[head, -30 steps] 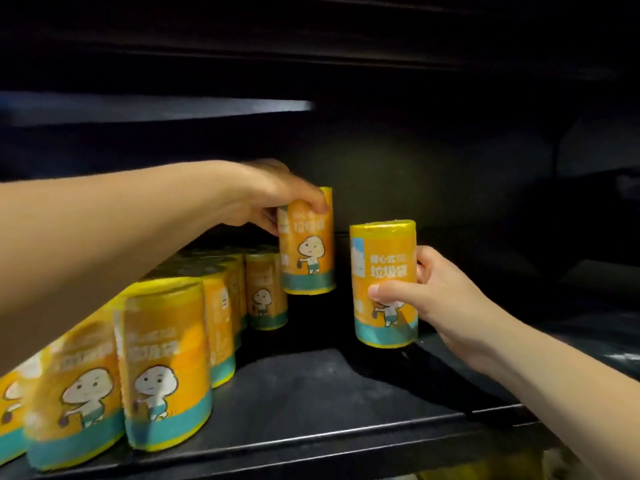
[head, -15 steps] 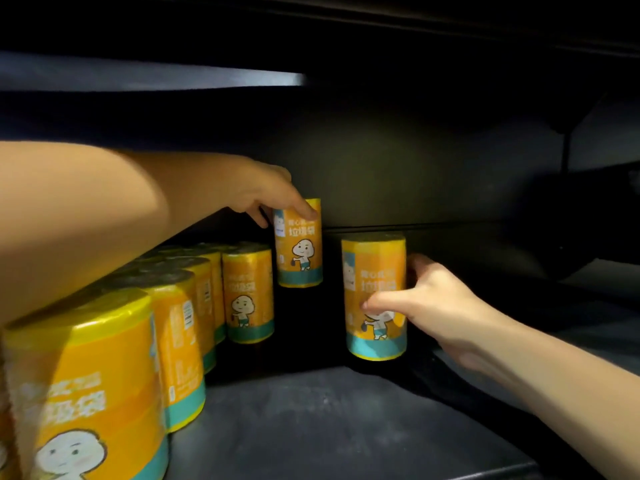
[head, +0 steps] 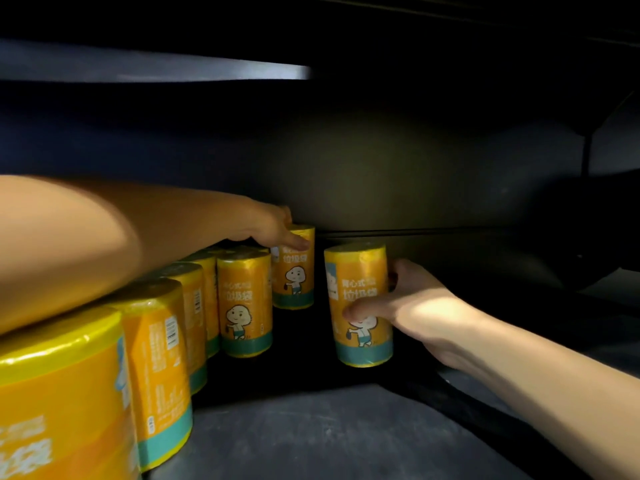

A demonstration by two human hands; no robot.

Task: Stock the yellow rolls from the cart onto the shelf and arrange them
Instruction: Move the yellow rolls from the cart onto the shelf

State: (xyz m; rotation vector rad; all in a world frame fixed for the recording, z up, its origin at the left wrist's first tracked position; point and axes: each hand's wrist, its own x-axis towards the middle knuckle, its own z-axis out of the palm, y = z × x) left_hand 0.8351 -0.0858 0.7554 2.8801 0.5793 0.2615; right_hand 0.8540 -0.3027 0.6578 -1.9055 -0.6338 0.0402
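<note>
While right grip (head: 415,306) clasps one, rolls (head: 244,299) line shelf (head: 311,431).

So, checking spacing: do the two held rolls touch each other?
Apart. Head view: dark shelf separates the rear roll under the left hand from the front roll in the right hand.

yellow roll (head: 358,271), printed 背心式, 垃圾袋

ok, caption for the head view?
Left hand holds the back roll, right hand the front roll, upright on the dark shelf.
</note>
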